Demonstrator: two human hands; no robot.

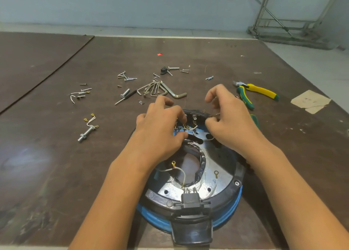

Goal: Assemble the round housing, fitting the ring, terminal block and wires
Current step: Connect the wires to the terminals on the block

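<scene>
Head view: wiring in progress, assembly judged incomplete.
Round housing [234,208] sits at the near edge of the table [56,155], with the black ring [238,176] apparently seated. Left hand [160,129] pinches at the terminal block [184,126] on the far side; right hand [230,123] pinches a white wire [194,127] beside it. Two ring-lug leads [173,163] lie unconnected, and loose screws [126,77] remain unused.

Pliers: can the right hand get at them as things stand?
Probably yes. The pliers lie on the table just right of the right hand, nothing between them. That hand seems to pinch a wire, though, and would have to drop it first.
</scene>
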